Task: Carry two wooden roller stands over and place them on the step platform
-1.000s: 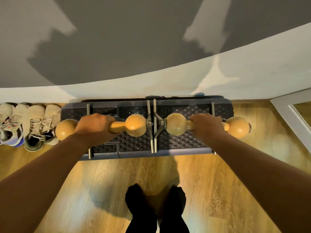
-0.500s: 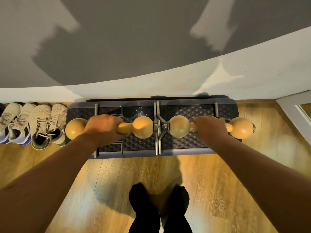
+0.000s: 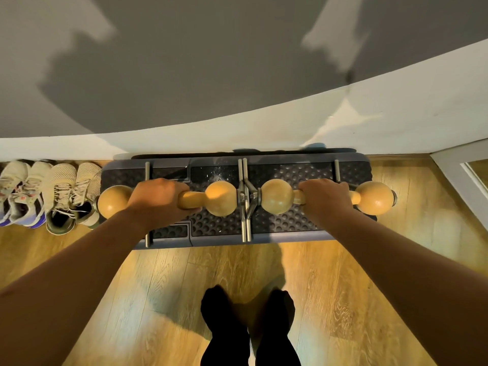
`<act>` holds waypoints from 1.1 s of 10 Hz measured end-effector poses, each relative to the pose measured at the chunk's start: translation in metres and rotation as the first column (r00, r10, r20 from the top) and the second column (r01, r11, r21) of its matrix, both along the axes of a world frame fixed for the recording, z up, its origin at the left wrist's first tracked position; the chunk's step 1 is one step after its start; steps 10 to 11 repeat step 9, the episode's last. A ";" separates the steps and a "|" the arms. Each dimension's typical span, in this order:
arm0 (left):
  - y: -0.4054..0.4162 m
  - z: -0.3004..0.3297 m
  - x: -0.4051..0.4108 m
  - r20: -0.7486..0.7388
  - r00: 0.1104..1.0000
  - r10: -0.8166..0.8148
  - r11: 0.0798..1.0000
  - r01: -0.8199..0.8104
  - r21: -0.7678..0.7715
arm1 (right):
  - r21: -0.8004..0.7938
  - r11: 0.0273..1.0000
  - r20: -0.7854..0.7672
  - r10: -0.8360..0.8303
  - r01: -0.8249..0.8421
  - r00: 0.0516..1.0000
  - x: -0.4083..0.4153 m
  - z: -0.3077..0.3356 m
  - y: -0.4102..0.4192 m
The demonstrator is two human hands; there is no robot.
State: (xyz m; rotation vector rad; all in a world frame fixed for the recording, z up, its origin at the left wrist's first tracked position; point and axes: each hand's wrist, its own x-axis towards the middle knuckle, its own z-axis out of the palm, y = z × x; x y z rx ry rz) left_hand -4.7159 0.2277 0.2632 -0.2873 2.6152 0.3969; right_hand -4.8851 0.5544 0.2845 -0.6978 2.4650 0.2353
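The left hand (image 3: 158, 200) is closed around the narrow wooden handle of the left roller stand (image 3: 220, 198), and the right hand (image 3: 326, 200) is wrapped the same way around the handle of the right roller stand (image 3: 277, 199). Each fist hides the middle of its bar, so only the rounded, smooth wooden bulbs show on either side of the knuckles. Both stands sit end to end above the step platform (image 3: 290, 223), their inner metal frames meeting at its centre; whether the thin steel feet touch the surface cannot be told from above. The platform is dark, with a grid of round dimples and a blue-grey rim, lying against the far wall (image 3: 237, 133). To its left, pale laced trainers (image 3: 63, 196) stand in a row, partly cut off by the frame edge. Nearer, dark-socked feet (image 3: 248, 318) stand on the wood-grain floor (image 3: 343, 286).
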 end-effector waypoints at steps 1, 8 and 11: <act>0.001 0.001 0.001 -0.001 1.000 0.005 1.000 -0.005 -0.023 | 0.000 1.000 0.008 0.000 0.000 1.000 -0.001 0.000 -0.001; 0.054 0.062 0.026 -0.078 0.997 0.014 0.985 -0.027 -0.170 | -0.294 0.954 0.074 -0.036 0.057 0.997 0.043 0.033 0.020; 0.067 0.090 0.029 -0.176 0.983 0.058 0.994 -0.072 -0.076 | -0.342 0.931 0.152 -0.075 0.124 0.985 0.044 0.062 0.017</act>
